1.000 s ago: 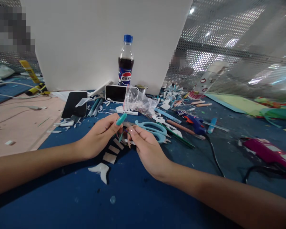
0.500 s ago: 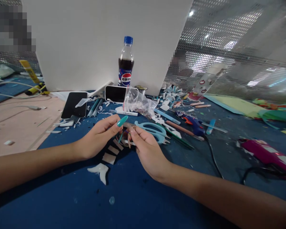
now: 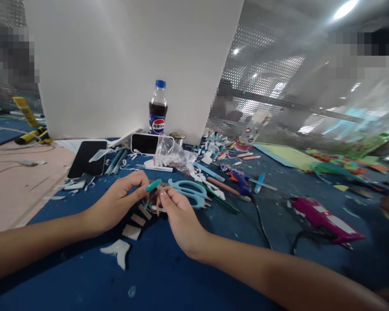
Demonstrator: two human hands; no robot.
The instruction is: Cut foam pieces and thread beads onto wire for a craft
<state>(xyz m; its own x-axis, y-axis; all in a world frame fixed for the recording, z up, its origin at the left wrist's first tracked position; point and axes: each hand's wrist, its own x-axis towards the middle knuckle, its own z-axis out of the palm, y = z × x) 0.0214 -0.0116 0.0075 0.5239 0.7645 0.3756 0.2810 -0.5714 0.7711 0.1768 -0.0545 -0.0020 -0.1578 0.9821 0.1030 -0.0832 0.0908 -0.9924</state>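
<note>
My left hand and my right hand meet over the blue table. Both pinch a small thin piece between their fingertips; it is too small to name. The left hand has long teal nails. Just beyond the fingers lie light blue scissors. Below the hands sit several small pale cut strips and a white scrap.
A cola bottle stands before a white board. Two phones, a clear bag, pens, a glue gun with a black cord, and a magenta tool lie around. Coloured paper lies at the right.
The view has swung up and to the right, so everything sits lower and further left in the picture. Both hands stay pinched together over the same spot.
</note>
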